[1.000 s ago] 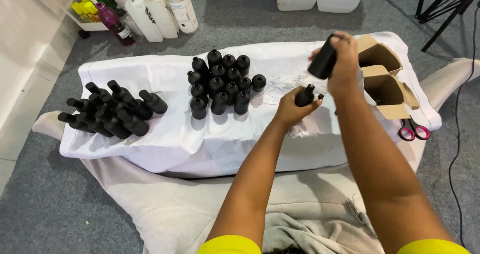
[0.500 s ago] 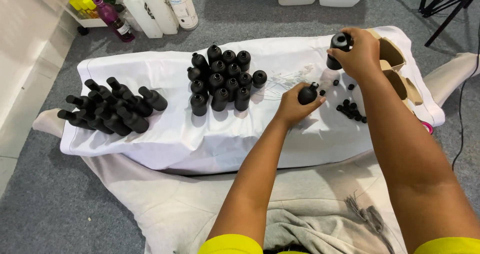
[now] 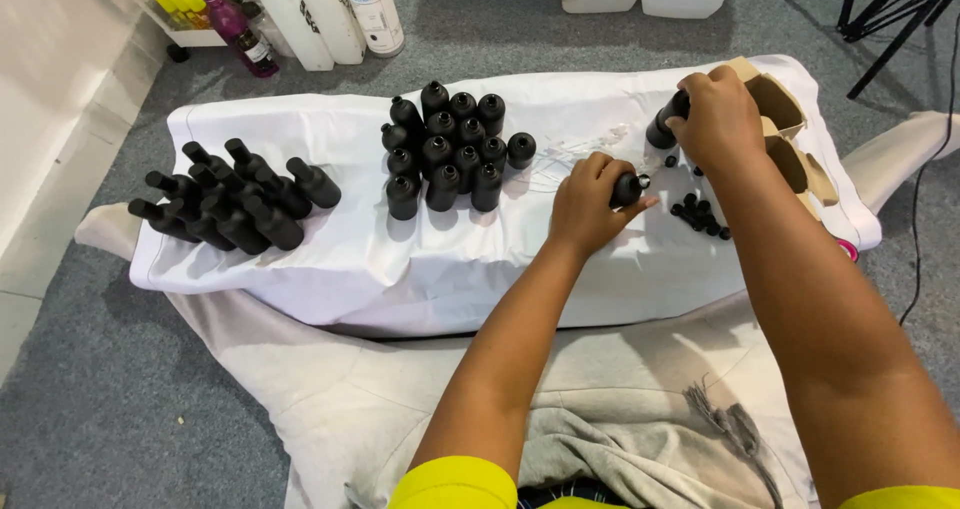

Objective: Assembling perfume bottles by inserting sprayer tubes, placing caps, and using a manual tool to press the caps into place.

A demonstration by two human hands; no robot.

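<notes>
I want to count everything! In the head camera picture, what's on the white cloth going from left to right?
Heap of lying black bottles → group of standing black bottles → left hand holding a black bottle → small black caps → cardboard boxes.

One head-worn camera here, looking steeply down and forward over the person's own arms. It sits close above a white-covered table (image 3: 300,269), grey floor (image 3: 100,409) around it.
</notes>
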